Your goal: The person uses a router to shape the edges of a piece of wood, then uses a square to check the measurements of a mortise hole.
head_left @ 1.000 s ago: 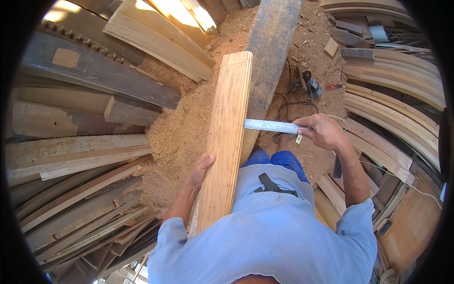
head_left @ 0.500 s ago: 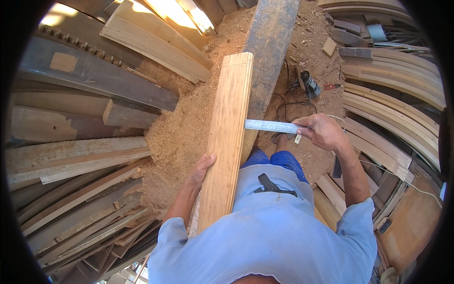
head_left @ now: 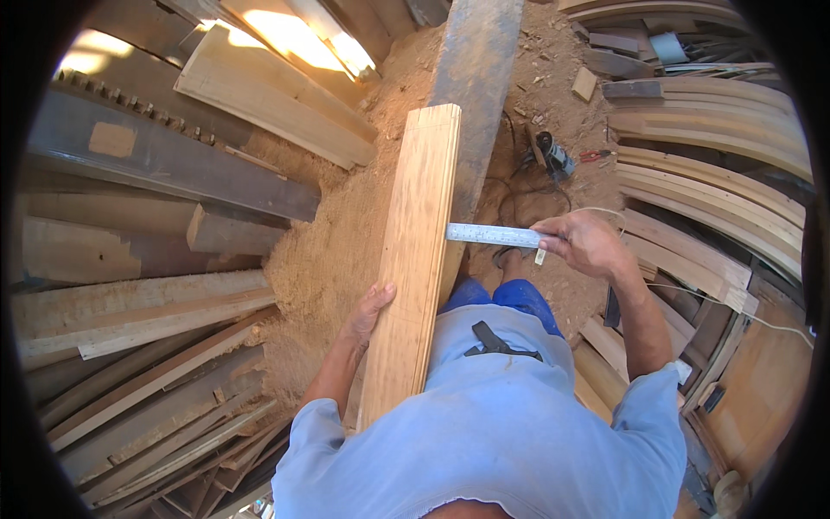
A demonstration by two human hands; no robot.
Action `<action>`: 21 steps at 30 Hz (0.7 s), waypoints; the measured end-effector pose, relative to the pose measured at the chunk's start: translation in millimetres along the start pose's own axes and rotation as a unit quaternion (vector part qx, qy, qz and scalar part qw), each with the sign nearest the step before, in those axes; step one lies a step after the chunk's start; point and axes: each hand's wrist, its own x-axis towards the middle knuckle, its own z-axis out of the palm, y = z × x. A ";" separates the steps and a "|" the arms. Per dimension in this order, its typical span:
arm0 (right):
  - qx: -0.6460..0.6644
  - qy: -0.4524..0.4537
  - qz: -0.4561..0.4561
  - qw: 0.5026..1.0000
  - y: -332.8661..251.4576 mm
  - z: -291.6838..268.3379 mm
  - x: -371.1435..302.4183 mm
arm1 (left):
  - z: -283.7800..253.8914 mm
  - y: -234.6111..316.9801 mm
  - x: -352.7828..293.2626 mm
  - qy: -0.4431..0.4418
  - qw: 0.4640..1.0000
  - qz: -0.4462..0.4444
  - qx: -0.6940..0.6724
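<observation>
A long planed wooden board [head_left: 411, 259] with grooves along its right edge lies in front of me, slanting up and slightly right from my body. My left hand [head_left: 373, 304] grips its left edge, with fingertips on the top face and the other fingers hidden below. In my right hand [head_left: 586, 244], a silvery metal ruler [head_left: 493, 234] is pinched near its right end. The ruler points left, and its far end meets the board's grooved right edge. A small pale piece [head_left: 540, 257] sticks out just below my right fingers; I cannot tell whether it belongs to the ruler.
Under and beyond the board runs a dark, worn plank [head_left: 480, 86]. A corded power tool [head_left: 554, 156] and red-handled pliers [head_left: 595, 156] lie on the ground to the right. Sawdust [head_left: 320, 251] spreads at left. Stacked timber [head_left: 709, 190] lines the right side, more planks [head_left: 164, 298] the left.
The whole view has shifted slightly. Both hands keep their holds, and the ruler stays against the board's right edge at nearly the same spot.
</observation>
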 end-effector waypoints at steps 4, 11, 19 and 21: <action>0.122 0.094 -0.042 0.987 55.2 27.3 -21.4 | -6.5 21.0 38.5 0.011 0.984 0.056 0.170; 0.271 0.153 0.165 0.936 126.5 141.3 -82.7 | -7.0 54.1 208.6 0.066 0.885 0.192 0.419; 0.291 0.208 0.269 0.894 171.2 288.4 -147.6 | 95.3 74.3 216.5 0.215 0.445 0.156 0.855; 0.265 0.211 0.271 0.901 165.9 291.2 -161.6 | 82.2 59.6 197.1 0.203 0.458 0.164 0.850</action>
